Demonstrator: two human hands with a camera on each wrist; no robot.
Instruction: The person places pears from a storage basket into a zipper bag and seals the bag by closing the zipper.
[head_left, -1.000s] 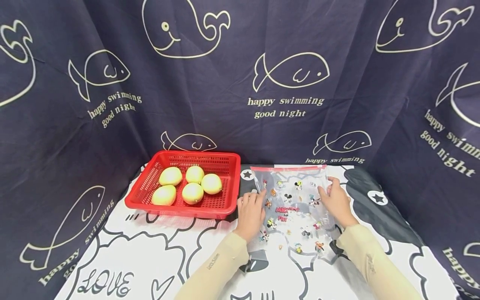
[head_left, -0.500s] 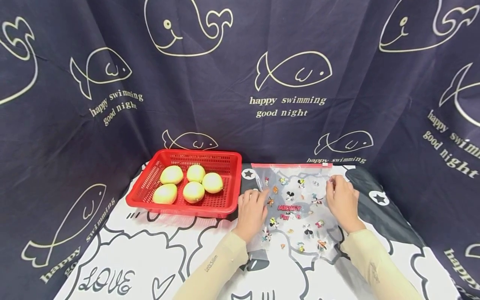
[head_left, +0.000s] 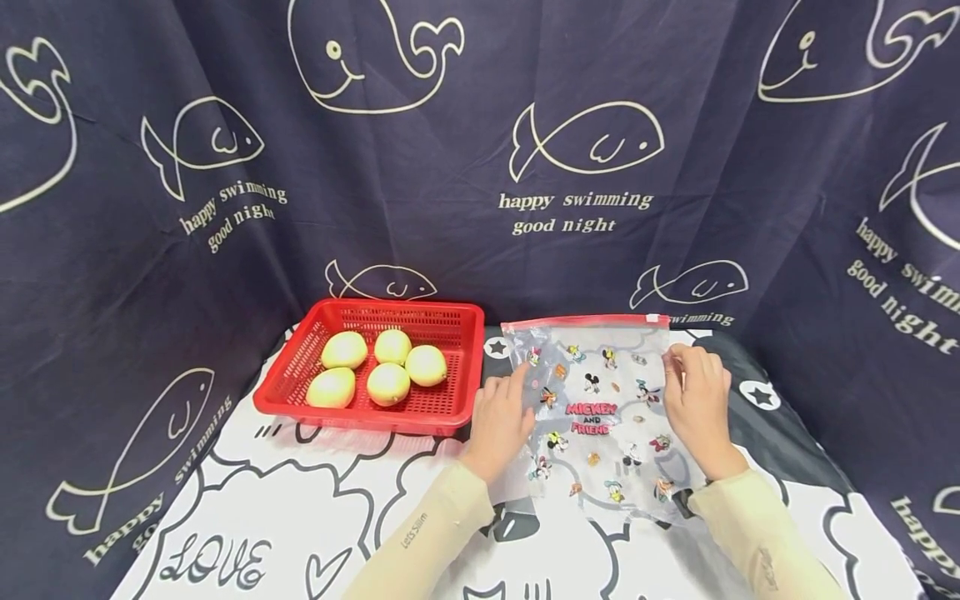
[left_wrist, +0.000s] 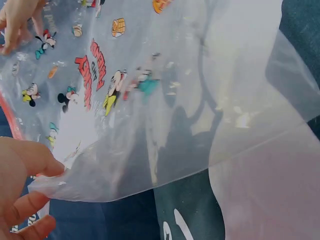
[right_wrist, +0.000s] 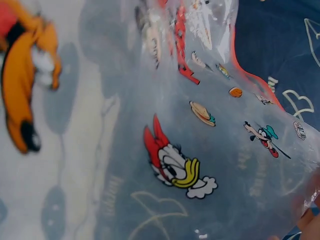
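From here I see the table (head_left: 255,517), the basket (head_left: 360,422), the bag (head_left: 600,454) just right of it; left hand (head_left: 499,425) and right hand (head_left: 699,404) pinch its sides, fingers narrow, probably to spread it. The basket likely stops the fruit (head_left: 388,384) rolling.

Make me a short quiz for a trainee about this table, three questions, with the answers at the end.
1. How many yellow fruits lie in the red basket?
2. What colour is the zip along the far edge of the clear bag? A: blue. B: red. C: green.
3. True or false: the left hand is pinching the clear bag.

Key: 1, five. 2, B. 3, true; the left wrist view shows thumb and fingers on its edge.
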